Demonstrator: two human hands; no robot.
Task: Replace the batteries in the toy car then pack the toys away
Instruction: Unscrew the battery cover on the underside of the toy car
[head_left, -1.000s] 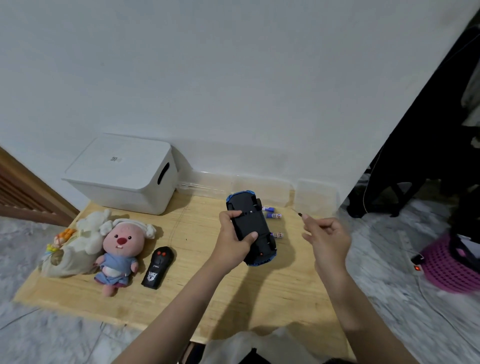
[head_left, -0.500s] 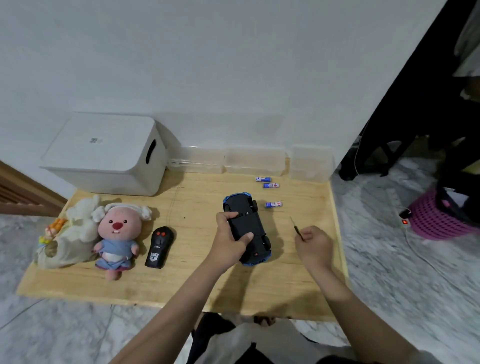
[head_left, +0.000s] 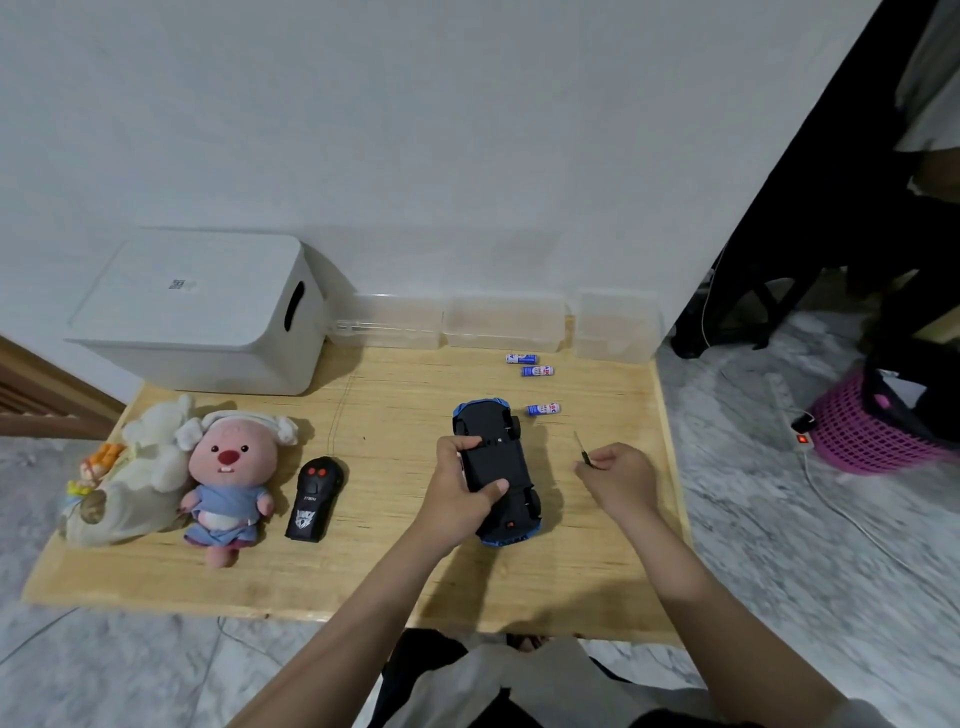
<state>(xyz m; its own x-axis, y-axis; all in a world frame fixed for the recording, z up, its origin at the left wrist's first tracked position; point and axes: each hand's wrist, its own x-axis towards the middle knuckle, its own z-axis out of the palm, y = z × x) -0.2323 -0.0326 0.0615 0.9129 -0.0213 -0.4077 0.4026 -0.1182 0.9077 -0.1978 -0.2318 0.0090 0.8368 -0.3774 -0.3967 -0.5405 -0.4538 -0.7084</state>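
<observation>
The blue toy car (head_left: 501, 467) lies upside down on the wooden table (head_left: 395, 571), black underside up. My left hand (head_left: 460, 493) grips it across the middle, thumb on the near side and fingers on the far side. My right hand (head_left: 621, 478) holds a small screwdriver (head_left: 582, 451) to the right of the car, its tip pointing up and away. Three blue and white batteries (head_left: 535, 370) lie on the table beyond the car. A black remote control (head_left: 314, 499) lies to the left.
A pink plush toy (head_left: 228, 483) and a cream plush toy (head_left: 130, 483) lie at the table's left. A white lidded storage box (head_left: 202, 312) stands at the back left. Clear plastic containers (head_left: 504, 322) line the wall. A pink basket (head_left: 872, 431) sits on the floor at right.
The car has come down from mid-air to the table, still in my left hand. My right hand with the screwdriver has dropped lower, beside the car. The camera has tilted downward.
</observation>
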